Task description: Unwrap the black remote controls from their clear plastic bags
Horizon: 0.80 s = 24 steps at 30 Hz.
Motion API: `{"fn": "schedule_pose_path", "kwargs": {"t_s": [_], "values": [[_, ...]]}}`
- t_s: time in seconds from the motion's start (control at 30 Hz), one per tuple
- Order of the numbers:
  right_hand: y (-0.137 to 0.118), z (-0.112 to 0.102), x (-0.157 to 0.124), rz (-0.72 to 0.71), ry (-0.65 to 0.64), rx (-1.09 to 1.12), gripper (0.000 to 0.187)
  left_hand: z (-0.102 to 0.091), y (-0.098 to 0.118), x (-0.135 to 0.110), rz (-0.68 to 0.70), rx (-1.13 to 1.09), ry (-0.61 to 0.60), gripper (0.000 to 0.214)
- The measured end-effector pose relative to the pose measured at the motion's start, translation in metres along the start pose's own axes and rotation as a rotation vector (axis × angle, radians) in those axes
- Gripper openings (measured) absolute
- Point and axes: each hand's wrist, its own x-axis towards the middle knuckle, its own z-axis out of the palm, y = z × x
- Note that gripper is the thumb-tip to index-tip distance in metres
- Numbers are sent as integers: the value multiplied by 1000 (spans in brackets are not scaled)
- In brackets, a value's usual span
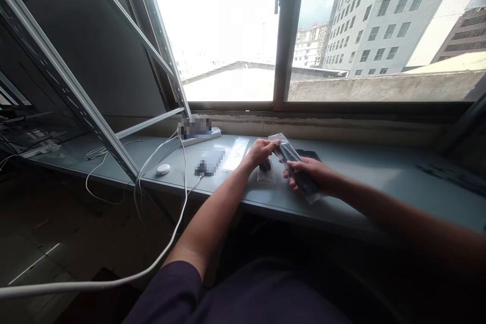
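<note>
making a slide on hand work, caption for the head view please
Left hand and right hand grip a clear plastic sleeve above a grey desk by a window.

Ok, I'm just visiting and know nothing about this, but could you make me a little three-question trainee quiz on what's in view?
1. The left hand and the right hand share a hold on which thing?
A) a white cable
B) a clear plastic packet
C) a power strip

2. True or false: in the picture, the round white object on the table lies to the left of both hands.

3. Which hand is at the packet's end nearer the window?

Key: 1. B. 2. True. 3. The left hand; the right hand grips farther down.
</note>
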Motion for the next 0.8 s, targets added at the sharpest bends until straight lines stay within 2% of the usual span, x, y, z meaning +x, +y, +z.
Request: {"fn": "schedule_pose_path", "kwargs": {"t_s": [0.23, 0.33, 0.43, 0.5, 0.8], "values": [[-2, 4, -4, -65, -42, 29, 29, 1, 0, -2, 28, 40, 105, 83], [-3, 6, -6, -81, -78, 24, 32, 1, -5, -2, 35, 58, 45, 86], [-3, 6, -6, -57, -54, 2, 29, 0, -10, -3, 51, 46, -20, 85], [-3, 5, -4, -30, -34, -8, 26, 0, -12, -2, 63, 49, -23, 84], [-1, 4, -3, -35, -34, -5, 23, 1, -11, 1, 75, 82, 102, 85]]}}
